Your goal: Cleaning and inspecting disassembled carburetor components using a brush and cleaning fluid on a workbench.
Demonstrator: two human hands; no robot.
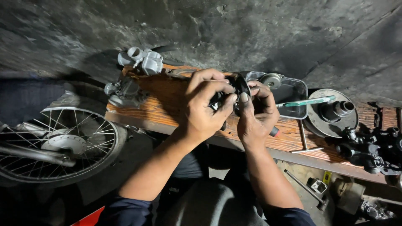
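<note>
1. Small black part [239, 86]: held up between both hands, above the middle of an orange wooden bench [167, 104]. Dark and rounded, largely hidden by fingers; its exact kind could not be told.
2. Left hand [205, 106]: fingers curled closed around the near side of the black part, thumb pressed toward its middle.
3. Right hand [259, 113]: wrapped about the part's far side, thumb set on its face; a red-ended tool handle [274, 132] showed below the palm, though whether the hand gripped it could not be told.
4. Handling, as judged: the part looked rigid and light enough for fingertip work, probably greasy and so slippery; best taken by its outer rim with both hands, as here.
5. Clear plastic tray [293, 90]: rectangular, lying on the bench just behind the right hand, with a round metal disc [271, 80] at its left end and a green-handled tool [307, 101] lying across its right edge.
6. Grey pulley-like disc [333, 113]: right of the tray, with a dark hub.
7. Silver carburettor [142, 60]: at the bench's far left end; a darker one [123, 93] sat just before it.
8. Black engine parts [374, 148]: clustered at the right end.
9. Spoked wheel [58, 142]: left, below the bench.
10. Labels: a small yellow tag [327, 177] below the bench, right; its print could not be read.
</note>
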